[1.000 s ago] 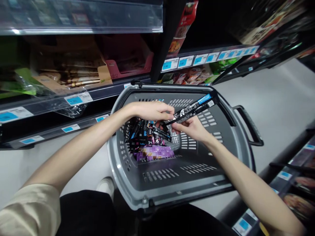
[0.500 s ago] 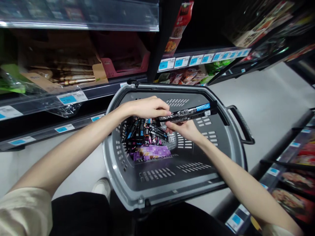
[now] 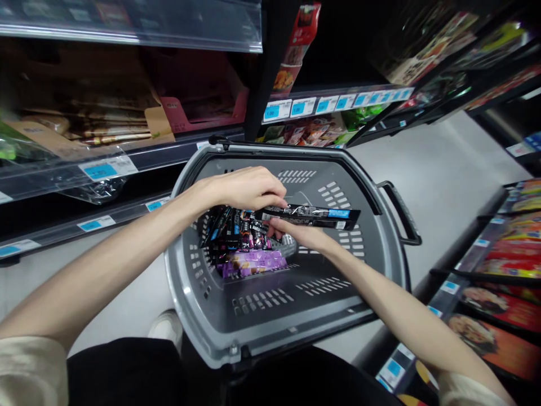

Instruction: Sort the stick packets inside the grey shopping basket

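Note:
A long black snack packet (image 3: 310, 215) with a blue label lies level over the grey plastic basket (image 3: 270, 332). My left hand (image 3: 245, 189) pinches its left end from above. My right hand (image 3: 298, 235) is under the packet, fingers closed on its underside. Below the hands, in the basket's left part, lies a heap of black packets (image 3: 232, 228) and a purple packet (image 3: 251, 263).
Shelves with blue price tags (image 3: 333, 104) and packaged goods run along the left and the back. A brown cardboard tray (image 3: 105, 129) sits on the left shelf. More packaged food (image 3: 494, 304) lies at the lower right. The basket's black handle (image 3: 401, 211) sticks out to the right.
The black packet has swung from tilted up at the right to level and come lower over the basket. Both hands stayed on it.

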{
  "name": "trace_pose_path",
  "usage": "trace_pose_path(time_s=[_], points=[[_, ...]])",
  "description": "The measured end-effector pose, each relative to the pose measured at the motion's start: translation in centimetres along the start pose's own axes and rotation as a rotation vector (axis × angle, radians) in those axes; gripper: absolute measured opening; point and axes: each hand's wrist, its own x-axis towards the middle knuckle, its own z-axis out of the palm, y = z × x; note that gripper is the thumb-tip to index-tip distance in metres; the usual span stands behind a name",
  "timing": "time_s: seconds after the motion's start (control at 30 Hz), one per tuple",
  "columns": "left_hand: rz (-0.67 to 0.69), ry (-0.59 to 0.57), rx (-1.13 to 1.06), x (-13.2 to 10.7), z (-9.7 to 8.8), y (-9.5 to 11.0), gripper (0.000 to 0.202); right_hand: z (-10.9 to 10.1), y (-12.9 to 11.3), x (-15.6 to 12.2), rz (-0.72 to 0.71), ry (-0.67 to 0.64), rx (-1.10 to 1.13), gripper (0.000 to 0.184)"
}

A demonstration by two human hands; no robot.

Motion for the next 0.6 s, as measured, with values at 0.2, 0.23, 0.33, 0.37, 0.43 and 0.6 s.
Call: trace_pose_path(time_s=[0.2, 0.23, 0.33, 0.37, 0.43, 0.6], points=[[-0.015, 0.011, -0.045, 0.0, -0.2, -0.1, 0.038, -0.8, -0.8, -0.2, -0.073, 0.098, -0.063, 0.054], [-0.018, 0.009, -0.046, 0.0, -0.2, -0.1, 0.038, -0.8, -1.0, -0.2, -0.073, 0.107, -0.062, 0.052], [-0.033, -0.001, -0.053, 0.0, -0.3, 0.2, 0.038, -0.8, -1.4, -0.3, -0.064, 0.107, -0.044, 0.049], [-0.036, -0.003, -0.056, 0.0, -0.4, 0.2, 0.038, -0.7, -1.5, -0.3, -0.062, 0.106, -0.039, 0.049], [-0.031, -0.002, -0.062, -0.1, -0.4, 0.3, 0.039, -0.7, -1.5, -0.3, -0.063, 0.108, -0.027, 0.049], [-0.018, 0.013, -0.072, 0.0, -0.5, 0.3, 0.041, -0.6, -1.4, -0.3, -0.066, 0.138, -0.018, 0.049]])
